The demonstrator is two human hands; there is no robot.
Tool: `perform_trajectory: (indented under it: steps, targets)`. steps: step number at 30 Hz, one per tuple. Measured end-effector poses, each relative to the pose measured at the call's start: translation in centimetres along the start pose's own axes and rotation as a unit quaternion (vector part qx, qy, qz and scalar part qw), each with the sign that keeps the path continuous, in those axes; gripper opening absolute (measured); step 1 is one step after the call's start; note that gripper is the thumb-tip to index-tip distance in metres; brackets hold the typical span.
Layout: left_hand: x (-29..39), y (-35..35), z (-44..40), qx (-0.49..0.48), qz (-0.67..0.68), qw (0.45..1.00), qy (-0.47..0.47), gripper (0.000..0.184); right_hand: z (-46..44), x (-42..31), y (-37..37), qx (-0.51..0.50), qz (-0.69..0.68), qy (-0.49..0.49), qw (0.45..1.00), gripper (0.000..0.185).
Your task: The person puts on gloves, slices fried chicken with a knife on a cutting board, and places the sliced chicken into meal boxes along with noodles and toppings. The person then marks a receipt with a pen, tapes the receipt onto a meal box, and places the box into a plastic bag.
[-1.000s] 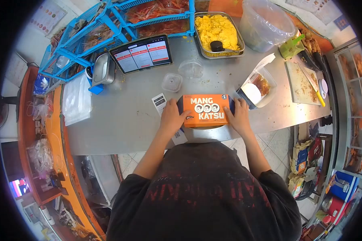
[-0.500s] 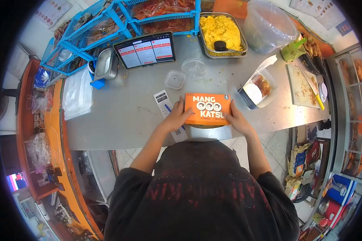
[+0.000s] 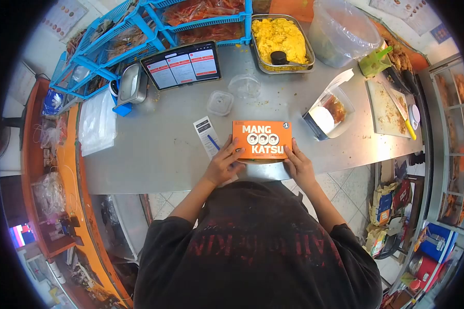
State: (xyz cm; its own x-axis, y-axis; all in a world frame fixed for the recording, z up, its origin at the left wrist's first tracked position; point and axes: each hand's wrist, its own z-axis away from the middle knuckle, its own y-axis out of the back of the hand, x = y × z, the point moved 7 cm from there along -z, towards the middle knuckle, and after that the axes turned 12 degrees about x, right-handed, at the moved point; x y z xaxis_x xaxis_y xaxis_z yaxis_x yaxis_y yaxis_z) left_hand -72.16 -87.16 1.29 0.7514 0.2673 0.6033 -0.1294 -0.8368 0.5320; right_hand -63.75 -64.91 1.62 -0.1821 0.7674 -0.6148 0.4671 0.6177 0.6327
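A closed orange takeout box [image 3: 262, 140] printed "MANG KATSU" is at the counter's front edge, directly before me. My left hand [image 3: 225, 162] grips its lower left corner, fingers bent against the side. At the lower right corner, the fingers of my right hand [image 3: 300, 165] press on the edge and top. Left of the box lies a printed receipt [image 3: 203, 129] with a blue pen [image 3: 213, 141] across it, partly covered by my left hand. To the right stands an open takeout box [image 3: 318, 125] holding rice and a browned, sauced food.
Behind the box sit a small clear tub [image 3: 220, 103] and a clear plastic lid [image 3: 244, 86]. Farther back are a tablet [image 3: 182, 66] and a tray of yellow food [image 3: 279, 41]. A cutting board [image 3: 386, 110] with a yellow-handled knife [image 3: 410, 126] lies right.
My left hand has slid down from the box's left side to its lower corner. The right hand has also moved lower along its side. The box stays nearly in place.
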Motion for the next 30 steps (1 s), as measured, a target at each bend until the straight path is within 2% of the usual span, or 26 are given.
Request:
perform_trajectory:
  steps: [2, 3, 5, 6, 8, 10, 11, 12, 13, 15, 17, 19, 21, 23, 25, 27, 29, 30]
  targets:
    - [0.8, 0.2, -0.2, -0.027, -0.002, 0.999, 0.033, 0.056, -0.5, -0.6, 0.3, -0.010, -0.009, -0.014, 1.000, 0.045]
    - [1.5, 0.4, -1.3, -0.026, -0.006, 0.999, 0.034, 0.056, -0.5, -0.8, 0.4, -0.023, -0.019, -0.032, 0.999, 0.044]
    - [2.7, -1.0, -4.7, -0.105, -0.125, 0.987, 0.009, 0.069, -0.9, -1.0, 0.4, -0.017, -0.017, -0.016, 1.000, 0.044]
    - [3.6, -2.4, -6.8, -0.151, -0.138, 0.979, 0.004, 0.074, -0.7, -1.3, 0.4, -0.017, -0.014, -0.009, 1.000, 0.043]
    - [3.2, -5.6, -8.5, -0.221, -0.222, 0.949, -0.030, 0.074, -0.5, -0.8, 0.2, 0.005, 0.001, 0.027, 1.000, 0.042]
    - [1.7, -7.6, -8.7, -0.229, -0.150, 0.961, -0.027, 0.074, -0.7, -0.3, 0.2, 0.055, 0.002, 0.058, 0.997, 0.039]
    - [2.6, -6.3, -9.5, -0.206, -0.155, 0.966, -0.025, 0.072, -0.6, 0.4, 0.2, 0.033, -0.037, -0.003, 0.999, 0.036]
    - [2.8, -5.2, -9.4, -0.201, -0.142, 0.969, -0.011, 0.070, -1.4, -1.3, 1.0, 0.034, -0.037, 0.068, 0.996, 0.046]
    - [3.0, -3.9, -9.0, -0.196, -0.127, 0.972, 0.003, 0.067, -2.2, -2.9, 1.3, 0.027, -0.055, 0.082, 0.995, 0.046]
    - [3.1, 0.6, -8.2, -0.168, -0.137, 0.975, 0.048, 0.069, -3.3, -4.5, 2.0, 0.061, -0.193, 0.003, 0.979, 0.055]
    - [2.1, 5.7, -6.4, -0.139, -0.139, 0.977, 0.078, 0.071, -4.3, -6.1, 0.0, 0.058, -0.208, -0.016, 0.976, 0.055]
    - [-0.7, 11.6, -3.6, -0.107, -0.180, 0.967, 0.143, 0.075, -5.7, -7.7, -3.0, 0.058, -0.219, -0.027, 0.974, 0.055]
    - [-5.0, 16.4, 0.9, -0.108, -0.239, 0.943, 0.207, 0.076, -6.7, -9.4, -7.9, 0.009, -0.229, -0.074, 0.970, 0.049]
    - [-8.0, 21.0, 4.8, -0.101, -0.273, 0.930, 0.225, 0.076, -8.2, -13.5, -12.3, 0.004, -0.243, -0.063, 0.968, 0.045]
    - [-9.9, 25.4, 7.2, -0.104, -0.299, 0.918, 0.237, 0.076, -9.8, -17.3, -18.2, -0.048, -0.248, -0.064, 0.966, 0.041]
    - [-11.5, 29.3, 8.2, -0.084, -0.303, 0.914, 0.254, 0.078, -11.2, -20.3, -25.0, -0.047, -0.168, 0.141, 0.974, 0.040]
    - [-12.8, 32.0, 9.3, -0.067, -0.296, 0.924, 0.231, 0.080, -13.4, -23.0, -32.5, -0.103, -0.218, 0.057, 0.969, 0.045]
    - [-13.2, 33.2, 9.7, -0.049, -0.293, 0.930, 0.214, 0.083, -14.9, -24.6, -35.3, -0.106, -0.235, -0.033, 0.966, 0.050]
